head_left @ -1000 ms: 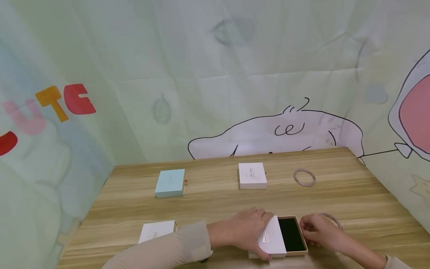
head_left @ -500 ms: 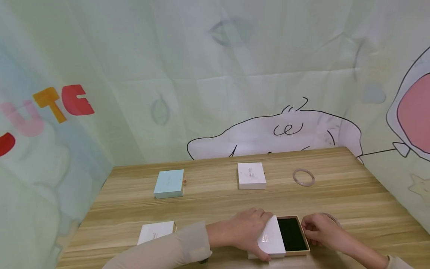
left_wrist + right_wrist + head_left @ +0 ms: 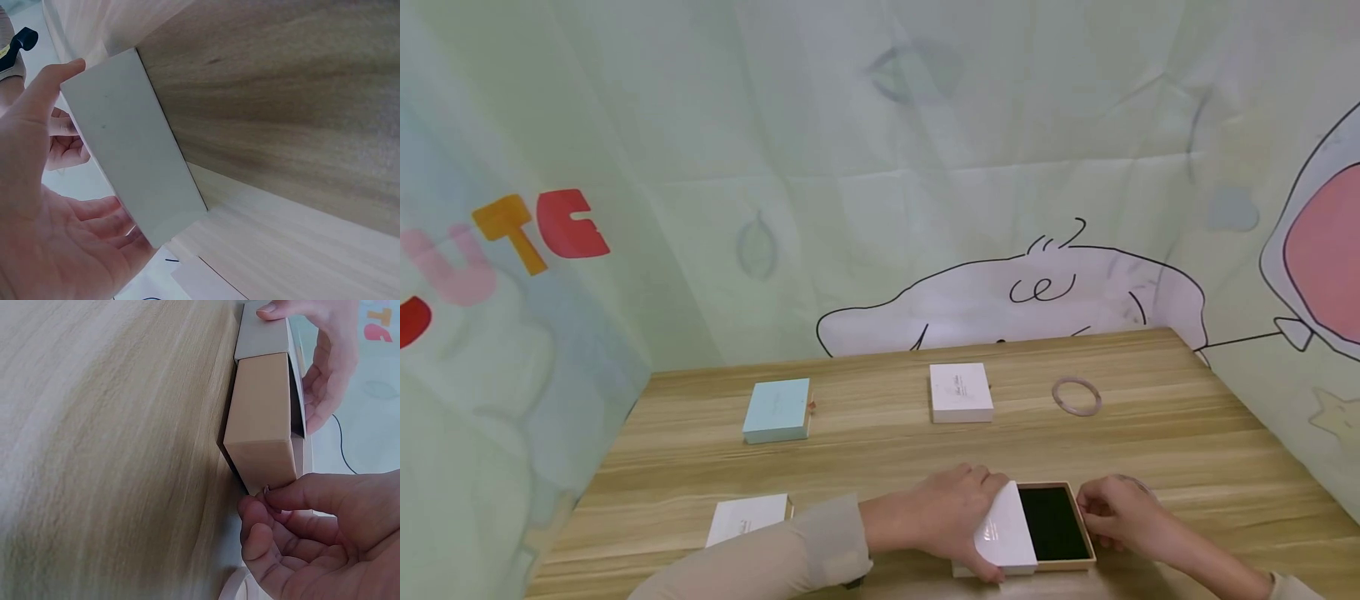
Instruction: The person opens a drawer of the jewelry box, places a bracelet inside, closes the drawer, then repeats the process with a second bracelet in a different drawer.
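A white drawer-style gift box lies near the front of the wooden table. Its tan inner drawer is slid partway out to the right, showing a dark pad inside. My left hand grips the white outer sleeve from its left, thumb on the near side and fingers over the far side. At the drawer's right end, my right hand pinches a small pull tab between thumb and forefinger; most of the tab is hidden. Behind the right hand, a bangle is partly covered.
Toward the back stand a light blue box and another white box, with a pale purple bangle to their right. A further white box lies at front left, partly behind my left sleeve. A printed curtain hangs behind the table.
The drawer has slid slightly farther right out of its sleeve, with my right hand moving along with it. My left hand stays in place on the sleeve.
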A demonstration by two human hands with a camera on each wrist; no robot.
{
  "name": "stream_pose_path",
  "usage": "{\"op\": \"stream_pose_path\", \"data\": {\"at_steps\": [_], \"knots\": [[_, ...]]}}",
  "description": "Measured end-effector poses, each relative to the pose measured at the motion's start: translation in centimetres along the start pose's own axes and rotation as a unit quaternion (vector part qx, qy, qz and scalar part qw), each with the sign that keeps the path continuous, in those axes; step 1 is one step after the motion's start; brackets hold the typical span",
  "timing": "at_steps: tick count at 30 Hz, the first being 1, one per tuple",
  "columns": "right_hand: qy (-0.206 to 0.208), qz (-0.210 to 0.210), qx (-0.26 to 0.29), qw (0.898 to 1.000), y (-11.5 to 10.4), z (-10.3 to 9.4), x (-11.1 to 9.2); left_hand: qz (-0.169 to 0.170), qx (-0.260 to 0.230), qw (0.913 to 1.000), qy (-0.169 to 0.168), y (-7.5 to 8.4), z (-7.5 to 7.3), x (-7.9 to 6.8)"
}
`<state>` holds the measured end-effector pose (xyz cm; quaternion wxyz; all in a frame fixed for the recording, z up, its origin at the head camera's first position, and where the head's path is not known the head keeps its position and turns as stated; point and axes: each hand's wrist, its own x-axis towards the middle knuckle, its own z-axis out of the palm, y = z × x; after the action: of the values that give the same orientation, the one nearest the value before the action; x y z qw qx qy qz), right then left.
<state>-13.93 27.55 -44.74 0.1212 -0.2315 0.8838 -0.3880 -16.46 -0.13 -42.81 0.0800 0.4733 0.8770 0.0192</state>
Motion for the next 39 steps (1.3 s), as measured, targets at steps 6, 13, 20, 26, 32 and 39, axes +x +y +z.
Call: {"op": "stream_pose_path", "data": {"at_steps": [6,13,20,26,32,39], "knots": [[-0.001,-0.004,-0.003,1.0,0.08,-0.07,0.02,-0.003,0.005,1.0,0.002,0.05,0.04,0.0],[-0.005,-0.009,-0.003,1.0,0.24,-0.25,0.05,-0.005,0.014,0.9999,0.006,0.03,-0.07,0.0],[-0.006,-0.005,-0.003,1.0,0.33,-0.44,-0.02,-0.004,0.015,0.9998,0.01,0.1,-0.24,0.04],[-0.007,-0.009,0.003,1.0,0.41,-0.62,-0.15,-0.006,0.025,0.9996,0.01,0.34,-0.54,0.05],[-0.009,-0.024,0.014,1.0,0.64,-0.61,-0.2,-0.006,0.029,0.9995,0.013,0.35,-0.4,-0.02],[-0.02,-0.025,0.029,0.999,0.71,-0.52,-0.28,-0.003,0.012,0.9999,0.004,0.24,-0.32,-0.18]]}}
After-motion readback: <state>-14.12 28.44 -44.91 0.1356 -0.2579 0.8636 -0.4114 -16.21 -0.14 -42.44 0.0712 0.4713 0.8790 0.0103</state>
